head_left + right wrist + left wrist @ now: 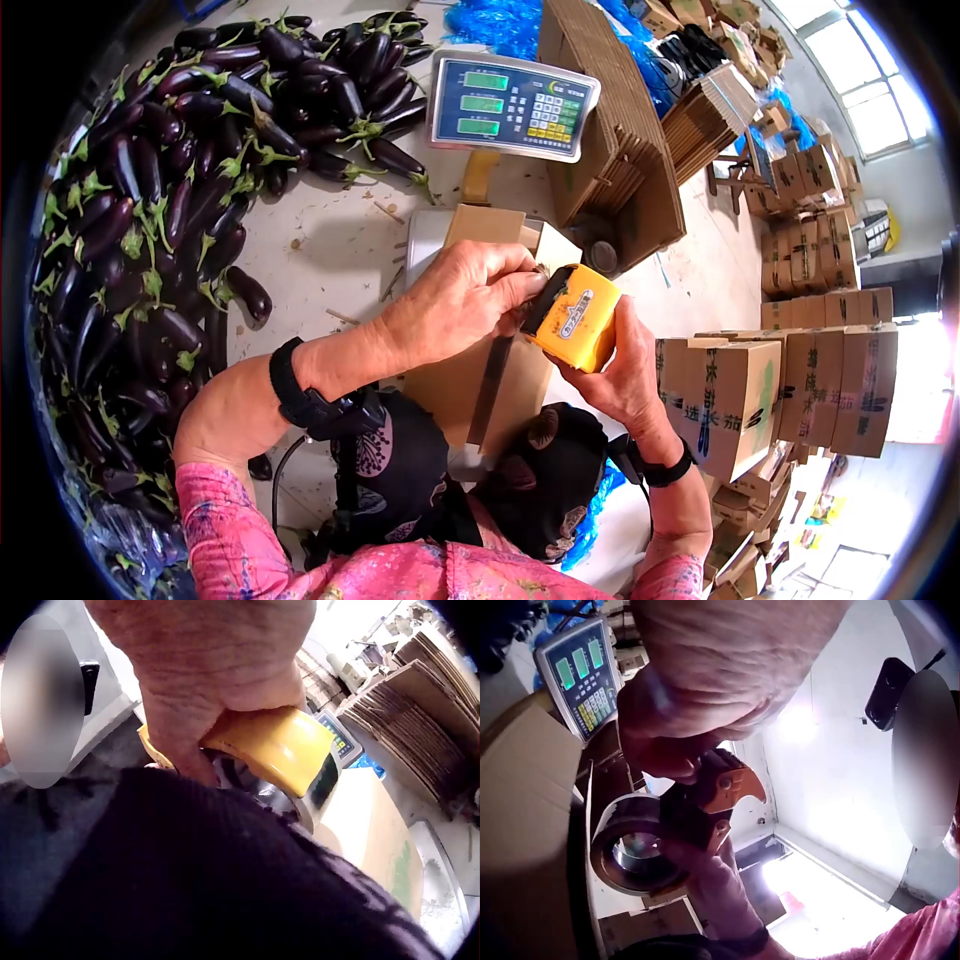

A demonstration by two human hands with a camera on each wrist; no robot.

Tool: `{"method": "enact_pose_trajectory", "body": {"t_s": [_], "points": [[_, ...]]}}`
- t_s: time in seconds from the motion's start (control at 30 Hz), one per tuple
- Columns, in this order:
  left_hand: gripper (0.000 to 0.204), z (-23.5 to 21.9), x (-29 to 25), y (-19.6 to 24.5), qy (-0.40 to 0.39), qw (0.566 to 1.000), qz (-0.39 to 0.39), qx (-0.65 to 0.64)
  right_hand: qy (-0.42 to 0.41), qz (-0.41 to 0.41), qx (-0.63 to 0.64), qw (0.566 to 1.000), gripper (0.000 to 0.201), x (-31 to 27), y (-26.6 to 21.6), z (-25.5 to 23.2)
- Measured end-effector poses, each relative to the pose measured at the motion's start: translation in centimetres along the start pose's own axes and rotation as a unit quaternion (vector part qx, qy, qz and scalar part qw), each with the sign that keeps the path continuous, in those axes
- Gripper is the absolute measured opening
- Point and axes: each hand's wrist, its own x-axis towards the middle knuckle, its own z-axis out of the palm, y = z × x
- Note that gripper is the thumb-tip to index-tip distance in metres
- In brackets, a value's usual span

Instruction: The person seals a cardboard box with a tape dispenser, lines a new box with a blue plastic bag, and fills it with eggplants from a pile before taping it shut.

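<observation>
A yellow tape dispenser [575,322] with a printed label is gripped by my right hand [628,368], fingers and thumb round its sides. At the dispenser's dark front end my left hand [455,300] has thumb and forefinger pinched together; what lies between them is too small to tell. The tape roll [634,847] shows in the left wrist view, below the left hand [697,690]. Under both hands stands a cardboard box [430,385] with a dark strip of tape down its side. In the right wrist view the right hand [217,682] covers part of the yellow dispenser [281,746].
Many eggplants [160,230] lie heaped on the left. A scale display [510,105] stands beyond the box. Folded cardboard [620,150] leans at the back right, with closed boxes [735,400] stacked further right. Blue plastic [495,25] lies at the back.
</observation>
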Motion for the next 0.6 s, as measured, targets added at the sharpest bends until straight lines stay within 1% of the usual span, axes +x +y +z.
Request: {"method": "enact_pose_trajectory", "body": {"t_s": [0.1, 0.13, 0.17, 0.2, 0.23, 0.27, 0.3, 0.33, 0.37, 0.4, 0.47, 0.53, 0.6], "points": [[0.025, -1.5, -0.7, -1.5, 0.046, 0.996, 0.031, 0.068, -0.023, -0.023, -0.043, 0.999, 0.061, 0.9, -1.3, 0.4], [0.025, -2.3, -0.9, -2.1, 0.063, 0.997, 0.011, 0.050, -0.034, -0.033, -0.069, 0.997, 0.060, 1.2, -1.9, 0.5], [0.025, -2.9, -1.3, -2.6, 0.089, 0.995, 0.010, 0.053, -0.047, -0.045, -0.092, 0.994, 0.060, 1.7, -2.4, 0.6], [0.026, -3.5, -1.9, -3.2, 0.116, 0.992, 0.007, 0.055, -0.070, -0.055, -0.122, 0.989, 0.054, 2.1, -2.7, 0.6], [0.025, -4.4, -2.7, -3.7, 0.143, 0.989, -0.022, 0.029, -0.089, -0.042, -0.144, 0.985, 0.051, 2.2, -2.7, 0.8], [0.024, -5.8, -3.2, -5.2, 0.170, 0.985, -0.033, -0.009, -0.106, -0.033, -0.168, 0.980, 0.049, 2.5, -2.6, 0.9], [0.024, -7.5, -4.0, -6.5, 0.222, 0.974, -0.039, -0.041, -0.122, -0.033, -0.194, 0.973, 0.048, 2.5, -2.6, 0.7], [0.023, -9.6, -4.9, -8.4, 0.273, 0.959, -0.043, -0.066, -0.139, -0.033, -0.220, 0.965, 0.046, 2.4, -2.5, 0.5], [0.019, -11.9, -5.9, -11.1, 0.305, 0.947, -0.034, -0.098, -0.154, -0.029, -0.246, 0.957, 0.045, 2.4, -2.5, 0.5], [0.017, -14.1, -7.3, -14.0, 0.285, 0.947, -0.037, -0.142, -0.166, -0.031, -0.259, 0.951, 0.045, 2.5, -2.6, 0.8], [0.019, -13.9, -7.7, -16.5, 0.310, 0.929, -0.044, -0.197, -0.192, -0.037, -0.287, 0.938, 0.044, 3.0, -2.7, 1.2], [0.021, -13.0, -7.3, -17.6, 0.332, 0.919, -0.026, -0.212, -0.194, -0.034, -0.284, 0.938, 0.041, 3.7, -2.6, 1.4], [0.025, -12.5, -6.7, -18.4, 0.337, 0.925, -0.022, -0.173, -0.207, -0.035, -0.295, 0.932, 0.042, 3.8, -2.6, 1.8]]}}
